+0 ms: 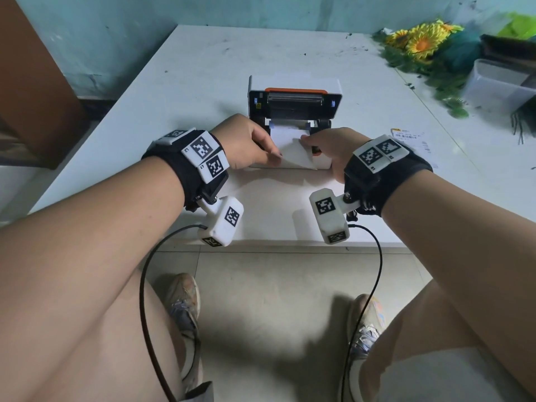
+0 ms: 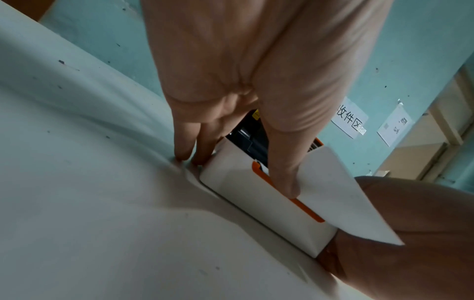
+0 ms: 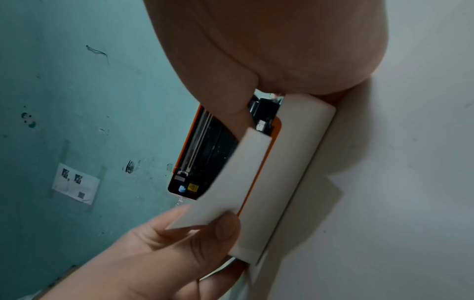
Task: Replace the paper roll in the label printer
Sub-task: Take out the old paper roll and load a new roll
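The white label printer (image 1: 294,91) stands mid-table with its orange-trimmed lid tipped open toward the wall. A white paper strip (image 1: 293,152) runs out of it over the front edge. My left hand (image 1: 269,152) pinches the strip's left edge, thumb on top, with the other fingers down beside the printer (image 2: 256,194). My right hand (image 1: 310,140) holds the right edge, its thumb on the paper strip (image 3: 236,178) and its fingers hidden round the printer's (image 3: 290,162) side. The roll inside is hidden.
Artificial sunflowers (image 1: 420,44) and a clear plastic box (image 1: 499,85) crowd the table's back right. A printed label (image 1: 409,137) lies right of my right wrist. The teal wall (image 1: 116,39) is close behind; the table's front edge (image 1: 275,243) is near my wrists.
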Tool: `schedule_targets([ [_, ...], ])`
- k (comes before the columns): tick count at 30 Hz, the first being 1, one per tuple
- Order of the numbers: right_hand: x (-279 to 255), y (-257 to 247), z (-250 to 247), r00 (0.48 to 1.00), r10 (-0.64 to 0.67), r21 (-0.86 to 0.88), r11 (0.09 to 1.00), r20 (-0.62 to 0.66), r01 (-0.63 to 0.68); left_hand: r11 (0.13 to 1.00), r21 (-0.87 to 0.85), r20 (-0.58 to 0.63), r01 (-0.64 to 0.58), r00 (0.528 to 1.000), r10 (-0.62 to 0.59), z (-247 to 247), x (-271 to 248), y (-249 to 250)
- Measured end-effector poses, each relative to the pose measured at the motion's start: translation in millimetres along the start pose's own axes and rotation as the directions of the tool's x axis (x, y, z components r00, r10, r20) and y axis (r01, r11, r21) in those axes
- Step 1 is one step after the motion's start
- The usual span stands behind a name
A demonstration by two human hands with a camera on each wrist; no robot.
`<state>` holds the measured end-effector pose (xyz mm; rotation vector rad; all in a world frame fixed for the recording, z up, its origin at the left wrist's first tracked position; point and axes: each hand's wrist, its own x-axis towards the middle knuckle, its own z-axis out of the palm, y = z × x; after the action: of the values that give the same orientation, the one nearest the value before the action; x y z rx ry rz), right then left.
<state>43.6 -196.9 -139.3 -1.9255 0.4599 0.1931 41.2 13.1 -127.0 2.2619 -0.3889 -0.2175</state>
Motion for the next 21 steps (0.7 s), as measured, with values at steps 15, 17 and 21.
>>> schedule_targets([
  [15, 4.6, 5.0, -1.7, 0.999, -0.038, -0.045, 0.998, -0.004, 0.038, 0.999, -0.005, 0.088, 0.034, 0.996, -0.034, -3.9, -7.3, 8.5],
  [17, 0.3, 0.5, 1.3, 1.0, -0.011, -0.036, 0.999, -0.028, 0.01, 0.998, -0.027, 0.074, 0.056, 0.996, -0.054, -2.3, -5.3, 8.5],
  [21, -7.2, -5.7, 2.2, 0.995, 0.033, -0.038, 0.999, -0.09, -0.036, 0.999, -0.02, -0.03, 0.042, 0.999, -0.042, 3.0, 2.1, 3.4],
])
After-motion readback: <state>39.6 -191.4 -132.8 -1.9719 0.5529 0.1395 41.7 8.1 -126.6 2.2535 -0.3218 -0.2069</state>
